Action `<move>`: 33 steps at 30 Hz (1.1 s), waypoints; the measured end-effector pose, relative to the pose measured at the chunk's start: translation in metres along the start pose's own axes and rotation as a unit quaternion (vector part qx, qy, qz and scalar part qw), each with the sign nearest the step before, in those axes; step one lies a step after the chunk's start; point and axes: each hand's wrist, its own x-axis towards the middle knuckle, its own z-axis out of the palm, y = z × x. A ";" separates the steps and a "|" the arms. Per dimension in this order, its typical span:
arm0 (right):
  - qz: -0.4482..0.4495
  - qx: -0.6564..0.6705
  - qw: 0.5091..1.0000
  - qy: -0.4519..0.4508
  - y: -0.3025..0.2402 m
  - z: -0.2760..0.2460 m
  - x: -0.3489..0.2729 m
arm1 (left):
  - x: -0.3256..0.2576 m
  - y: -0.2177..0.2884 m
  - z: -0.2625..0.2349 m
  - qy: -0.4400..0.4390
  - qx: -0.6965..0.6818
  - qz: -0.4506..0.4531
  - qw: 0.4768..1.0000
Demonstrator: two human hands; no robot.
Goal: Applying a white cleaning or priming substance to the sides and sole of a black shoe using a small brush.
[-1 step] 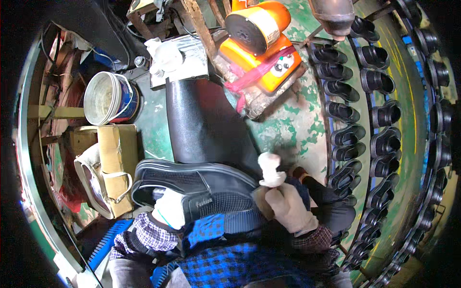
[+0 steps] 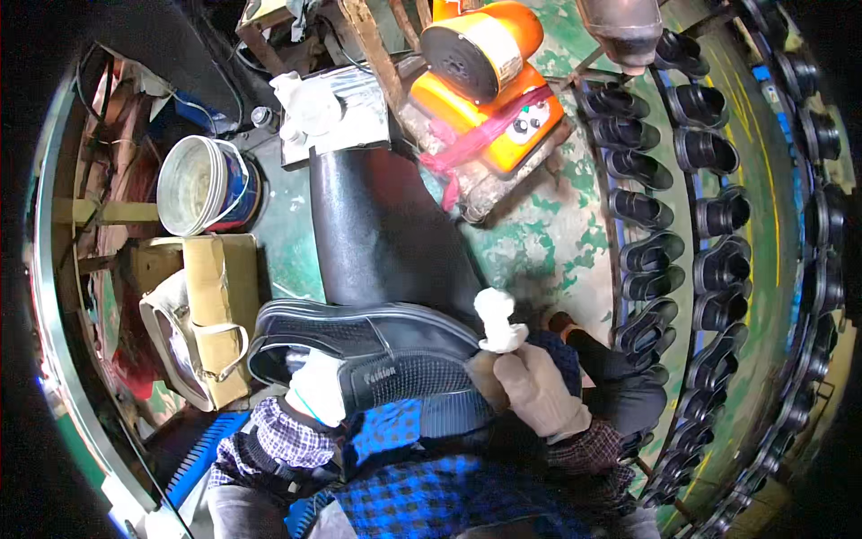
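Box [image 2: 218, 301] on L; L hand [image 2: 316, 388], gloved, at blk shoe's [image 2: 417, 355] open end, fingers hidden, can't tell grip; shoe ctr, btwn hands, toe to R; R hand [image 2: 534, 384], gloved, pinches white wad [image 2: 499, 322] nr toe; more blk shoes [image 2: 721, 268] in rows far R.

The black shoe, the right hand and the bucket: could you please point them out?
Black shoe [image 2: 409, 364]: head view, on the patterned part of its upper.
Right hand [image 2: 540, 388]: head view, on the back of the glove.
Bucket [image 2: 233, 175]: head view, on its blue outer wall.
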 end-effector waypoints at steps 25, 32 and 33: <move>-0.137 -0.534 0.833 0.049 -0.024 0.021 0.024 | 0.075 0.021 0.047 -0.049 0.484 0.088 0.869; -0.175 -0.490 0.850 0.081 -0.039 0.027 0.034 | 0.072 0.017 0.044 -0.047 0.457 0.074 0.885; -0.159 -0.493 0.851 0.091 -0.029 0.024 0.031 | 0.072 0.017 0.045 -0.049 0.450 0.071 0.889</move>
